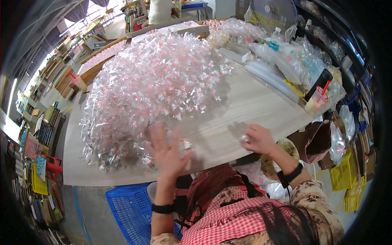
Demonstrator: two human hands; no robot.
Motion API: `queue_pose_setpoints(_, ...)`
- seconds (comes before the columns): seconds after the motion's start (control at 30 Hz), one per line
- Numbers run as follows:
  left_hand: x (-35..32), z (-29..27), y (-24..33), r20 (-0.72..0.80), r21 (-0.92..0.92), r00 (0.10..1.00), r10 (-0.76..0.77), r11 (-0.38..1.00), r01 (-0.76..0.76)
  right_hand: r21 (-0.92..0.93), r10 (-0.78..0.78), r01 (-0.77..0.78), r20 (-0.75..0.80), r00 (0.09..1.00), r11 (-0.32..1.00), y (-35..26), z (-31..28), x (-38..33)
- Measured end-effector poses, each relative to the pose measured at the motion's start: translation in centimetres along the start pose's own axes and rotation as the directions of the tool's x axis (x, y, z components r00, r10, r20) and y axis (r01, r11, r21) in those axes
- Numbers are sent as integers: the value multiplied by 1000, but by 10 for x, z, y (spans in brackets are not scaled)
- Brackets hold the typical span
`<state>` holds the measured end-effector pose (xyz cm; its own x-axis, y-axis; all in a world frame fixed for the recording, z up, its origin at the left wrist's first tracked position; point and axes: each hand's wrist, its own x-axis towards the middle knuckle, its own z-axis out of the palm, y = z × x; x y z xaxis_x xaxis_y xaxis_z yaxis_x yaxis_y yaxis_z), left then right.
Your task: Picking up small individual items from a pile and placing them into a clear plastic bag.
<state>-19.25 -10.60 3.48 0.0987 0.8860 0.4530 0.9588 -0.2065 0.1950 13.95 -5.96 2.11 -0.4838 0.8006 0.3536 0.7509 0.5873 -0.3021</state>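
A large heap of small clear-wrapped pieces (151, 77) with pink and red bits inside covers the left and middle of the table (241, 100). My left hand (167, 151) is at the heap's near edge, fingers spread and slightly blurred by motion. Beside its thumb lies a loose wrapped piece (187, 144). Farther right, my right hand (260, 139) hovers over or rests on the bare tabletop with its fingers drawn together. Between those fingertips shows a small shiny clear-wrapped piece (245, 139); its details are too small to make out.
Plastic bags (300, 61), a water bottle (275, 38) and a fan (273, 14) stand at the back right. A drink cup with a red straw (317, 100) sits at the right edge. Below the table is a blue basket (128, 208). Pink pieces fill a wooden tray (102, 57).
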Motion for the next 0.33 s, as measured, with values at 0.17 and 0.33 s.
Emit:
queue_pose_setpoints(0.17,-31,-12,-55,180,122,923,-339,939,321,39,447,-452,105,889,891,13,-60,-70)
queue_pose_setpoints(0.33,-44,30,-55,166,-21,980,-114,993,119,-172,665,-645,278,693,744,28,-74,-126)
